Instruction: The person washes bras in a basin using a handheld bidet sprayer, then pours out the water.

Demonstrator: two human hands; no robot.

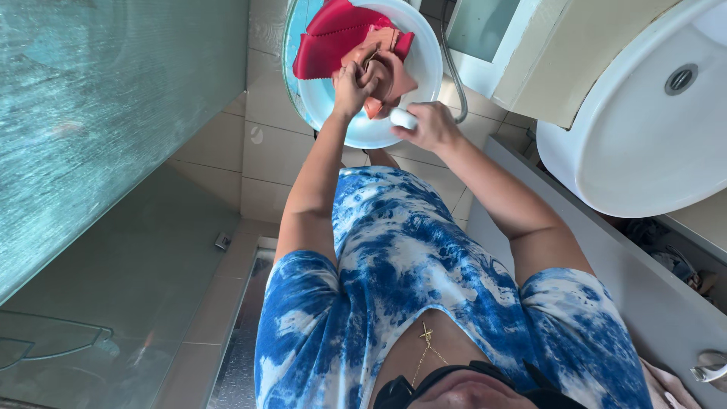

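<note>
A round white plastic basin (424, 68) sits on the tiled floor ahead of me, holding a red cloth (326, 42) and an orange cloth (394, 76). My left hand (350, 82) reaches into the basin and grips a fold of the orange cloth. Just right of it, at the basin's near rim, my right hand (433, 127) is closed on a small white bar (403, 118), which looks like soap. My blue and white tie-dye shirt (401, 257) fills the lower middle of the view.
A white round washbasin (636, 129) on a counter stands close on the right, with a tap handle (710, 371) lower down. A frosted glass shower partition (113, 113) lines the left. A grey hose (454, 76) runs past the plastic basin, and a floor drain strip (241, 333) lies below left.
</note>
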